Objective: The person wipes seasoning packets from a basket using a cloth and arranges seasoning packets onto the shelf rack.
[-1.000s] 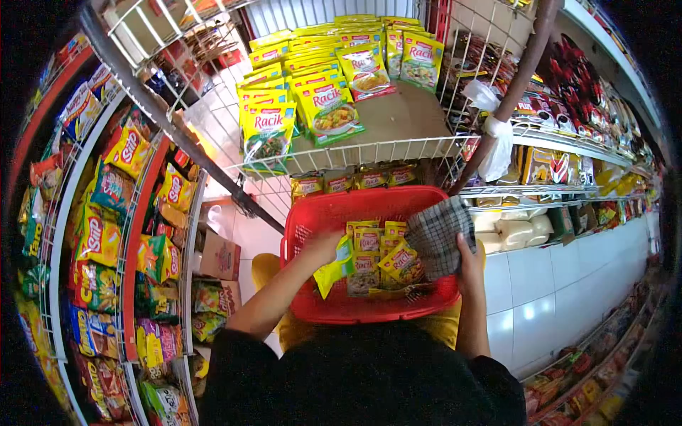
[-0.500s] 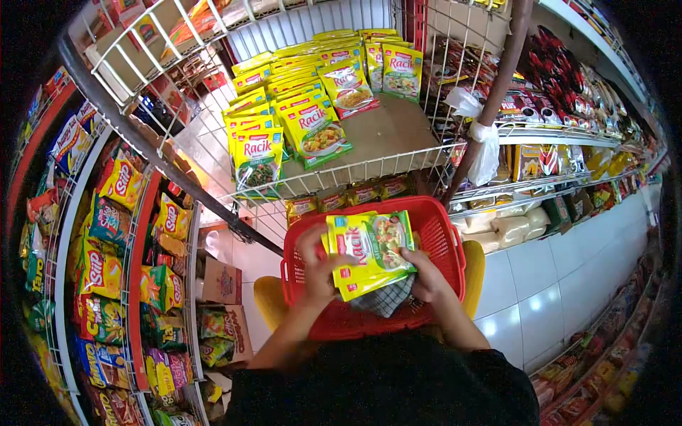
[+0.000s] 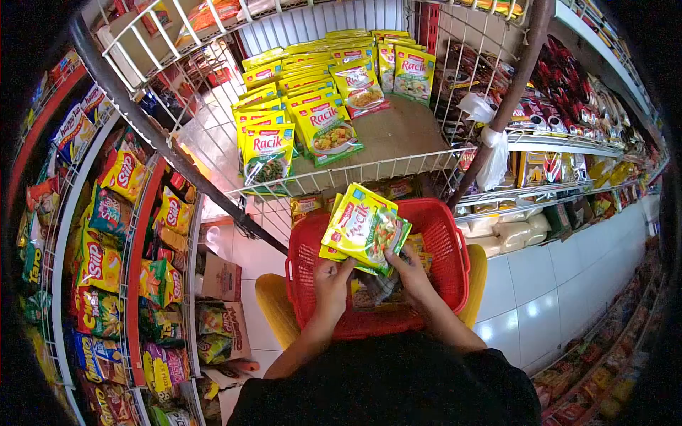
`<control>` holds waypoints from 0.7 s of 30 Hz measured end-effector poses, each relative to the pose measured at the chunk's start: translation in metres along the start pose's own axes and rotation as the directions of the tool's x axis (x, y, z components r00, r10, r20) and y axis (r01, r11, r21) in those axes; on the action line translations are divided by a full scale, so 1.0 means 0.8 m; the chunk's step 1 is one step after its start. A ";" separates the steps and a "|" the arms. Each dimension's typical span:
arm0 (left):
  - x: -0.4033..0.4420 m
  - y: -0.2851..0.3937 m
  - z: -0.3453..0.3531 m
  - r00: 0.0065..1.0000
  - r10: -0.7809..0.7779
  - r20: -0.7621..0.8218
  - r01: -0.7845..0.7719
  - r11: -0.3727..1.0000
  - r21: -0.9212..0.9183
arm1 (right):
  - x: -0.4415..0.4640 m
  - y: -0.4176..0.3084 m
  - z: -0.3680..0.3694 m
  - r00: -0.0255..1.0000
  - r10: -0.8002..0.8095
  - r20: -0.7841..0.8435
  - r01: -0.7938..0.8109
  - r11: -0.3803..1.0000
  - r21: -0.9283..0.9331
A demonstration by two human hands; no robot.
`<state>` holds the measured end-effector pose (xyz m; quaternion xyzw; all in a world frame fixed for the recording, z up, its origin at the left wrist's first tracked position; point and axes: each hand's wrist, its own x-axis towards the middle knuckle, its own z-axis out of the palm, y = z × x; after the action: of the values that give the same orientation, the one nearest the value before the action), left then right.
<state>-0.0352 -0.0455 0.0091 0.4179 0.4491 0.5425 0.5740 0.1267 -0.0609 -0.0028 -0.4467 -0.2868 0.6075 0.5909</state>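
Note:
Above the red basket (image 3: 447, 245), both hands hold a few yellow-green Racik packets (image 3: 366, 231), fanned slightly and tilted. My left hand (image 3: 332, 280) grips their lower left edge, and my right hand (image 3: 410, 273) pinches the lower right corner. A grey checked cloth (image 3: 383, 287) shows partly below the packets, by my right hand; how it is held I cannot tell. More packets (image 3: 419, 248) lie in the basket, mostly hidden by the hands and held packets.
Rows of Racik packets (image 3: 327, 128) stand on a wire rack shelf (image 3: 405, 167) ahead. Snack shelves (image 3: 131, 284) line the left side. Coffee and other goods (image 3: 540, 167) fill the right shelves. Cardboard boxes (image 3: 220, 277) sit on the floor at left.
A second ago the left hand was at a packet in the basket and the right held the cloth. Now both hold packets, which have risen and tilted since half a second ago.

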 end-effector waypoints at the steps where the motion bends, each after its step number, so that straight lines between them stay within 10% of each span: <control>1: 0.000 0.007 0.000 1.000 0.003 0.018 -0.002 0.999 -0.043 | 0.000 0.003 -0.006 0.999 0.045 -0.004 -0.045 0.998 -0.041; 4: -0.002 0.025 -0.004 0.999 0.010 0.051 -0.003 0.992 -0.128 | -0.002 -0.004 -0.022 0.998 0.070 0.005 -0.069 0.990 -0.120; 12: -0.001 0.043 -0.027 0.927 -0.123 0.355 -0.019 0.929 0.371 | -0.001 -0.017 -0.033 0.995 0.102 -0.003 -0.102 0.994 0.036; 14: -0.012 0.029 -0.024 0.940 -0.096 0.328 -0.022 0.940 0.340 | -0.001 -0.018 -0.029 0.987 0.158 -0.006 -0.150 0.945 0.292; 21: -0.035 0.007 -0.009 0.952 -0.065 0.300 0.083 0.995 -0.049 | -0.003 -0.028 -0.023 0.993 0.078 -0.086 -0.060 0.979 0.194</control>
<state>-0.0438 -0.0728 0.0148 0.4602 0.3560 0.4646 0.6675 0.1530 -0.0632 0.0089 -0.4255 -0.1838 0.6309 0.6222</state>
